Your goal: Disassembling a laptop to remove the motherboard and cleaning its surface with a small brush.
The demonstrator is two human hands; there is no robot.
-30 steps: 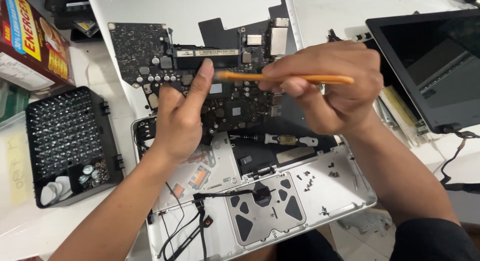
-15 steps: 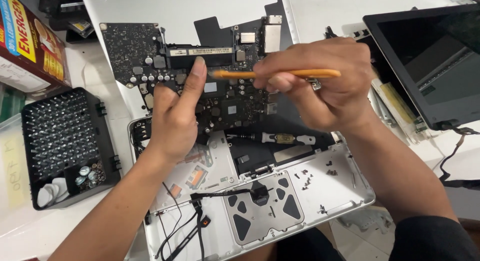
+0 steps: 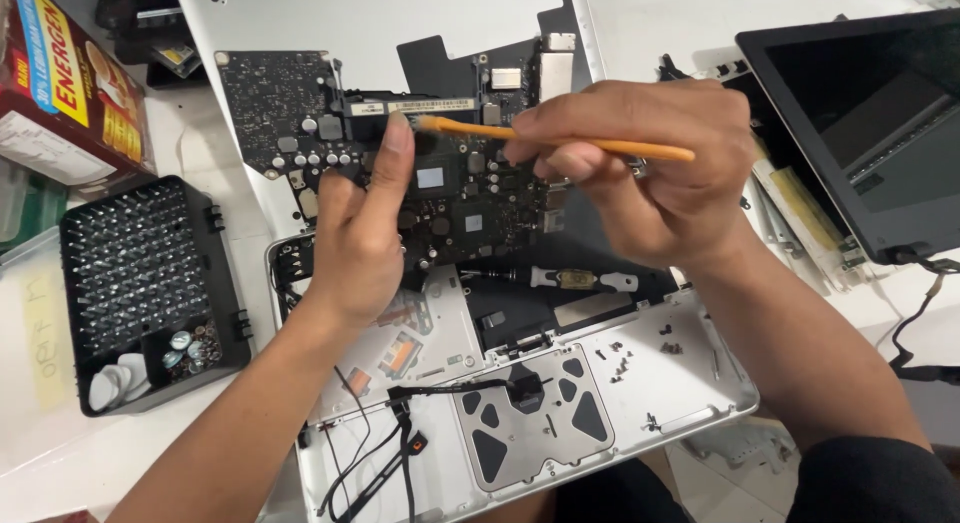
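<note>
Item 1, nearest: opened silver laptop base (image 3: 700,383), inner side up, at 6 o'clock. Trackpad underside (image 3: 530,418) in its centre; black cables (image 3: 385,453) trail off toward 7 o'clock; small loose screws (image 3: 615,361) lie scattered on the bare metal at 4 o'clock.

Item 2: left hand (image 3: 360,238), centre-left. Fingers extended and close together, gripping nothing; the fingertips press flat on the board.

Item 3: right hand (image 3: 650,173), at 2 o'clock of the left. Fingers pinched around an orange pry stick (image 3: 560,138), held almost level, its tip beside the left fingertip.

Item 4: dark logic board (image 3: 460,198), lying across the upper base, both hands on or over it.

Item 5: black screwdriver bit case (image 3: 145,283) at 9 o'clock; red printed box (image 3: 70,83) at 10 o'clock; black display panel (image 3: 860,123) at 2 o'clock.

Risk note: the stick tip works among small surface parts, so a slip or hard levering could chip a component or tear a connector. A forearm brushing the base could scatter the loose screws.
</note>
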